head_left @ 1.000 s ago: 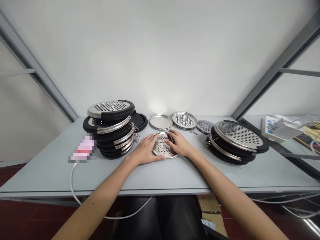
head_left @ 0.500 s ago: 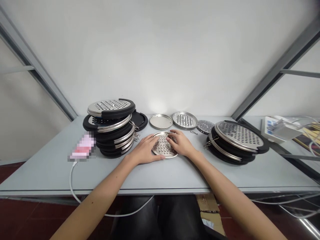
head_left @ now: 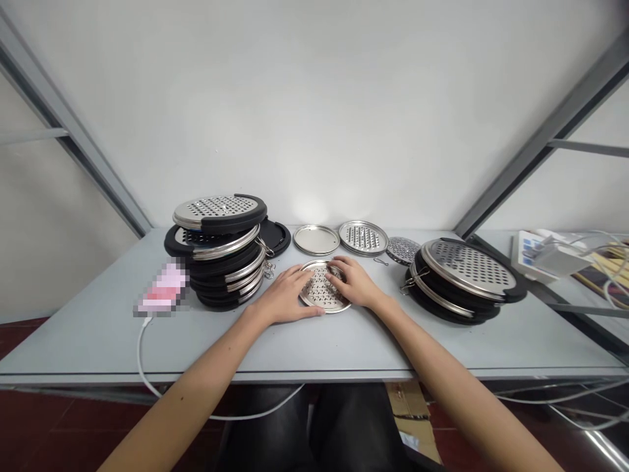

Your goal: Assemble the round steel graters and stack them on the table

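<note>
While a round, silver metal grater disc (head_left: 322, 292) lies flat on the grey desk (head_left: 344, 347), the left hand (head_left: 284, 296) spreads along its left rim and the right hand (head_left: 360, 283), spread too, curves over its right. Leftward stands a tall stack of round black-and-silver graters (head_left: 216, 265).

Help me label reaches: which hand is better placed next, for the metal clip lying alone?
Probably the right hand: it is nearer the metal clip, while the left hand is on the other side of the grater disc.
</note>
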Action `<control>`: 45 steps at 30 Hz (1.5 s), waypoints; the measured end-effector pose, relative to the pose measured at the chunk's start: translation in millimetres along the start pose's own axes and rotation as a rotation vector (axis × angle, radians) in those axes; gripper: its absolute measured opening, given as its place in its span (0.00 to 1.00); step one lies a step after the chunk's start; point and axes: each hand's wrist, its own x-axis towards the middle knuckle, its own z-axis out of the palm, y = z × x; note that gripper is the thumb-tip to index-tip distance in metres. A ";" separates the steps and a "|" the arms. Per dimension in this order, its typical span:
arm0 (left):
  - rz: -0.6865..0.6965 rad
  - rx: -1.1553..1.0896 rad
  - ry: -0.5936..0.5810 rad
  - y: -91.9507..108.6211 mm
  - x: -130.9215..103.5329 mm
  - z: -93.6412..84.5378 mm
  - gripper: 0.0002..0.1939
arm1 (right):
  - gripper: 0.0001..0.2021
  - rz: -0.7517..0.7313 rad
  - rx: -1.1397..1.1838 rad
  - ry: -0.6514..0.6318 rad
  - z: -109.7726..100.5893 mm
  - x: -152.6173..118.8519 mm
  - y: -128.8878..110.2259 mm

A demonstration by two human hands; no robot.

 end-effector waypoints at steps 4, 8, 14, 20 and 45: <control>0.000 -0.005 0.005 0.4 0.1 -0.1 0.44 | 0.21 -0.022 -0.001 0.003 0.4 0.5 0.4; 0.004 0.002 -0.001 1.1 0.2 -1.6 0.44 | 0.22 -0.015 -0.014 -0.006 2.1 0.7 2.3; -0.010 0.017 -0.016 0.9 0.3 -2.1 0.44 | 0.24 -0.022 -0.005 0.016 2.6 0.1 2.6; -0.021 0.033 -0.018 0.4 0.7 -1.5 0.43 | 0.23 -0.031 0.010 0.045 3.1 -0.8 1.7; -0.033 0.055 -0.028 9.5 -0.1 -9.1 0.44 | 0.23 0.019 -0.061 -0.007 -2.7 -0.8 -6.7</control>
